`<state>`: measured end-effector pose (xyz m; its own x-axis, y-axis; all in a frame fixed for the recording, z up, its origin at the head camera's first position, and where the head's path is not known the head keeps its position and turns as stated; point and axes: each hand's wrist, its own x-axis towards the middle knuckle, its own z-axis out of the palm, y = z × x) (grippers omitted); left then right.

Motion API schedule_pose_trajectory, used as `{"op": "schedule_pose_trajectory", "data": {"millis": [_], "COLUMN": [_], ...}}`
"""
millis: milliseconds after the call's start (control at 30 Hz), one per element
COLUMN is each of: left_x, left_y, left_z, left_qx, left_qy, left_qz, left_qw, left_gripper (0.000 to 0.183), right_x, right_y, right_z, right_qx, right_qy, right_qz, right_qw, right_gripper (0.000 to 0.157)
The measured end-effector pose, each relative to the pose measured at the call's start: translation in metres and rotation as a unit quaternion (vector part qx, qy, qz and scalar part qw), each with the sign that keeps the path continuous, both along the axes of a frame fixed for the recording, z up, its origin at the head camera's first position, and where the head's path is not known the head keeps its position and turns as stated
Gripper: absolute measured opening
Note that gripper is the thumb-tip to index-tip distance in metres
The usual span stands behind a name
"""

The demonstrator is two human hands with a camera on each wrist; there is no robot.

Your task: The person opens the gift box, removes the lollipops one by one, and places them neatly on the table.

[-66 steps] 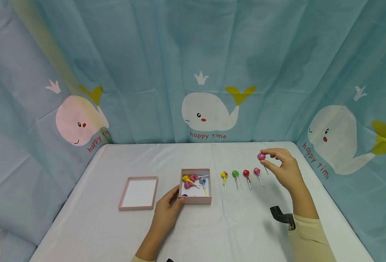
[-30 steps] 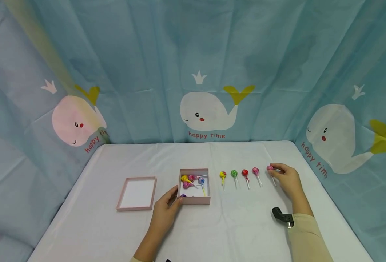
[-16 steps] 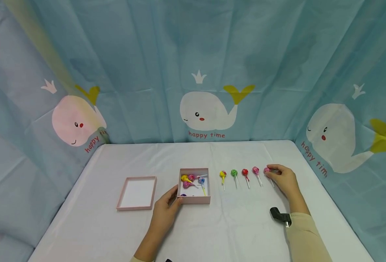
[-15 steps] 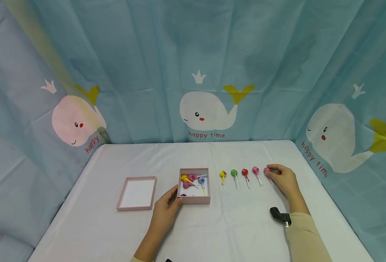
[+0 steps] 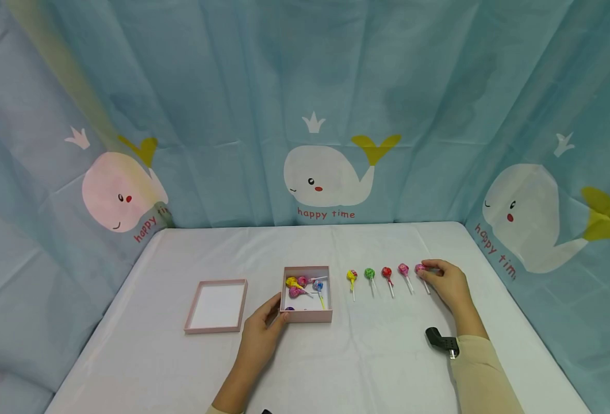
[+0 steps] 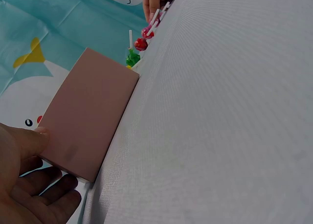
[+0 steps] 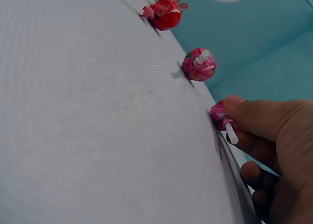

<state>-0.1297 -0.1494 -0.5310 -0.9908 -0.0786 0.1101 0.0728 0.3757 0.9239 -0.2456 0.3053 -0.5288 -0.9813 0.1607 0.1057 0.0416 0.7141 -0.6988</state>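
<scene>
My right hand [image 5: 449, 284] pinches the head of a pink lollipop [image 7: 222, 117] between thumb and forefinger, low at the tabletop. This lollipop is at the right end of a row holding a yellow lollipop [image 5: 352, 276], a green lollipop [image 5: 369, 273], a red lollipop [image 5: 387, 272] and another pink lollipop [image 5: 403, 269], sticks toward me. My left hand [image 5: 263, 330] grips the near left corner of a pink box [image 6: 90, 114], thumb on its front wall. Inside the box lie several lollipops, among them a yellow lollipop [image 5: 292, 282] and a blue lollipop [image 5: 318, 286]; the front wall partly hides a purple one.
Left of the box lies its shallow pink lid [image 5: 217, 332], white inside facing up. A white cloth [image 5: 367, 362] covers the table. Blue curtains [image 5: 222, 115] printed with whales stand behind and at both sides.
The right hand has lowered the pink lollipop from above the row's right end to the tabletop, then shifted it slightly left toward its neighbour. The left hand has stayed on the box.
</scene>
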Motion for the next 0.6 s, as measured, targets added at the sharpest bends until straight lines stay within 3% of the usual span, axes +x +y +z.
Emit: {"op": "schedule_pose_trajectory", "data": {"millis": [467,600], "left_x": [0.000,-0.001], "left_y": [0.000,0.000], "left_z": [0.000,0.000], "left_qx": [0.003,0.003], "left_qy": [-0.005,-0.003], "left_qz": [0.001,-0.001], "left_qw": [1.0000,1.0000], "left_gripper": [0.058,0.057], "right_x": [0.001,0.002], "right_y": [-0.004,-0.007], "right_z": [0.009,0.017], "right_qx": [-0.012,-0.013], "right_qy": [-0.013,0.009], "right_qz": [-0.002,-0.003], "right_qw": [1.000,1.000], "right_gripper": [0.048,0.045]}}
